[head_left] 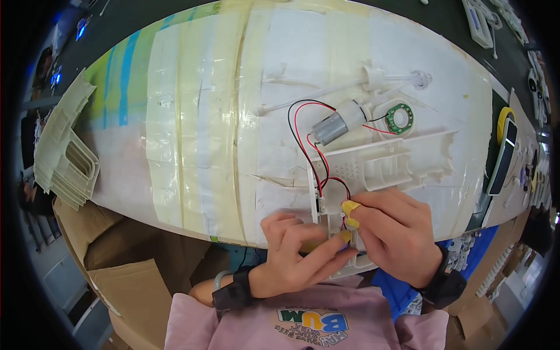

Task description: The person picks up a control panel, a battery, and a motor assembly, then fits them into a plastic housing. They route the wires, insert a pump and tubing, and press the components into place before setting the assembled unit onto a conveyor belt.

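Observation:
A long white plastic housing (402,160) lies on the taped table top (204,134). Both my hands grip its near end at the table's front edge. My left hand (297,254) pinches the lower part of the housing, with a yellow cot on one fingertip. My right hand (394,230) presses on the housing from the right, its forefinger also capped in yellow. Red and black wires (300,125) loop from the housing up to a small grey motor (338,123). A round green circuit board (399,118) sits just right of the motor, joined by thin wires.
A clear plastic tube part (385,77) lies beyond the motor. A stack of white moulded housings (64,151) stands at the left edge. Cardboard boxes (128,262) sit below the table on the left. A yellow tape roll (504,119) and other parts lie at the far right.

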Motion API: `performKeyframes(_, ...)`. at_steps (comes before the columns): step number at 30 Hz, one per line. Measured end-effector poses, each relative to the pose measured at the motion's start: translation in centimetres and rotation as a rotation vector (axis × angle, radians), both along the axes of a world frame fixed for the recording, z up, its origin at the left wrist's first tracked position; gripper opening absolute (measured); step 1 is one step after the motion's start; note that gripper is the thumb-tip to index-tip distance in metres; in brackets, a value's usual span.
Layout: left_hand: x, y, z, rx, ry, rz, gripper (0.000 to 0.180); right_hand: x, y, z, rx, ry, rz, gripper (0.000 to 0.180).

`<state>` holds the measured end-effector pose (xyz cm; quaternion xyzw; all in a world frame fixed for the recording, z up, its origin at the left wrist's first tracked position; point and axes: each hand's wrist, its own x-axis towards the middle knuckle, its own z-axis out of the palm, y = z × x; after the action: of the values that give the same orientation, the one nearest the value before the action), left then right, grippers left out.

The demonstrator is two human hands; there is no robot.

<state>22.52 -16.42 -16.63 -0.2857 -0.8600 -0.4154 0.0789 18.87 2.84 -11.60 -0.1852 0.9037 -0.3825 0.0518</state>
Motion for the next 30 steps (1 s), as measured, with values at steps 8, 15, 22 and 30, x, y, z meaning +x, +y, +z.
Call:
performKeyframes(8,-0.8,0.6,0.0,0.013,-0.049,0.124,0.039,-1.0,0.1,1.1,0.127,-0.039,0.025,0.027)
performKeyframes(15,-0.9,0.6,0.0,-0.055,-0.023,0.100,0.036,-1.0,0.9,1.0,0.079,-0.036,0.055,0.027)
performKeyframes(22,-1.0,0.6,-0.1,-0.074,-0.003,0.084,0.035,-0.5,0.9,1.5,0.122,-0.057,0.005,0.031)
performKeyframes(30,-1.1,0.7,0.4,-0.097,0.033,0.056,0.035,0.0,-0.2,1.6,0.178,-0.052,-0.053,0.023)
